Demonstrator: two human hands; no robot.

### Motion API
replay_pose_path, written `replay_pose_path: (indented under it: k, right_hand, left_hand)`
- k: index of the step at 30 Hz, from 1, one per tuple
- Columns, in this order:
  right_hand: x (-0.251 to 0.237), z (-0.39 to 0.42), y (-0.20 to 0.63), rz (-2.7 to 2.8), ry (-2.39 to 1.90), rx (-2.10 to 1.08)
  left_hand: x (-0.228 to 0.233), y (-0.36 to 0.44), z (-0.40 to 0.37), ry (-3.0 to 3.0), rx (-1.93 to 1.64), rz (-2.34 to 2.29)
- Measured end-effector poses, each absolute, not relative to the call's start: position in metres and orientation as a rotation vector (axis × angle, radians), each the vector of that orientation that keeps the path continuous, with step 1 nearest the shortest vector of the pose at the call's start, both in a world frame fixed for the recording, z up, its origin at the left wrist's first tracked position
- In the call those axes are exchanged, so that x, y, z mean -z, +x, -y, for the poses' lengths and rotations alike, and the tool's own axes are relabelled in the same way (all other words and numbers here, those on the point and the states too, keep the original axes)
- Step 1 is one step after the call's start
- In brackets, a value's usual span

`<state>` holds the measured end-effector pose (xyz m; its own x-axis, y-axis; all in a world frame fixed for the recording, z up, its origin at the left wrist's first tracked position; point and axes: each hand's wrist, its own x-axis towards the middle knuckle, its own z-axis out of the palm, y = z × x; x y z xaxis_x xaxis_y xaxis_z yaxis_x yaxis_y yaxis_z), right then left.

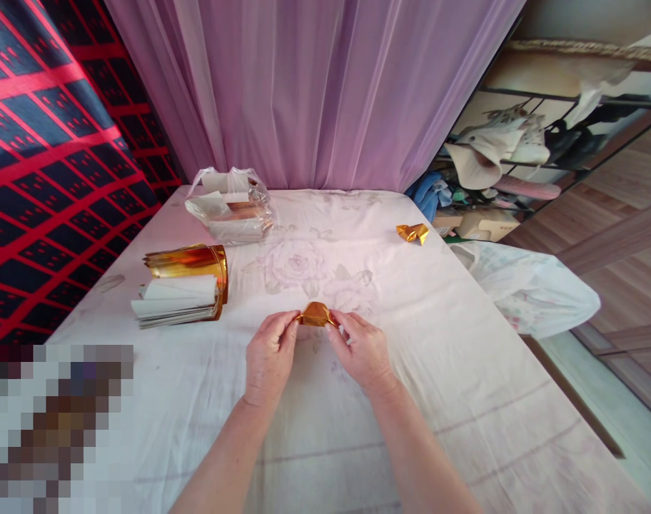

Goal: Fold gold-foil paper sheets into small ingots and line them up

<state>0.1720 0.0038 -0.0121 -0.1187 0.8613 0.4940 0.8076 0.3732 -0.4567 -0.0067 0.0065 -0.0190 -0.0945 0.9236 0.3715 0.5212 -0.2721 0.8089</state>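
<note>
A small folded piece of gold foil paper (pixel 315 314) is pinched between both hands over the middle of the white cloth-covered table (pixel 465 343). My left hand (pixel 269 353) grips its left end with thumb and fingers. My right hand (pixel 360 350) grips its right end the same way. A stack of gold and white foil sheets (pixel 183 285) lies to the left of my hands, its top sheets curled upward. Another folded gold foil piece (pixel 412 232) rests alone on the far right of the table.
A clear plastic bag with paper sheets (pixel 232 207) sits at the table's far left. A purple curtain (pixel 315 86) hangs behind. A white plastic bag (pixel 529 285) lies off the right edge, beside cluttered shelves (pixel 518 157). A red-and-black patterned cloth (pixel 41 157) hangs left.
</note>
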Motion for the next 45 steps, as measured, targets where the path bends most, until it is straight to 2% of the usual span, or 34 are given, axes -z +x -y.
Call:
replay_pose_path:
  k: [22, 45]
  right_hand:
    - [0.014, 0.0, 0.163, 1.93, -1.319, 0.0]
    - [0.014, -0.001, 0.157, 1.853, -1.371, -0.186]
  left_hand:
    - [0.013, -0.007, -0.001, 1.989, -1.353, -1.599]
    - [0.016, -0.008, -0.005, 1.776, -1.261, -1.627]
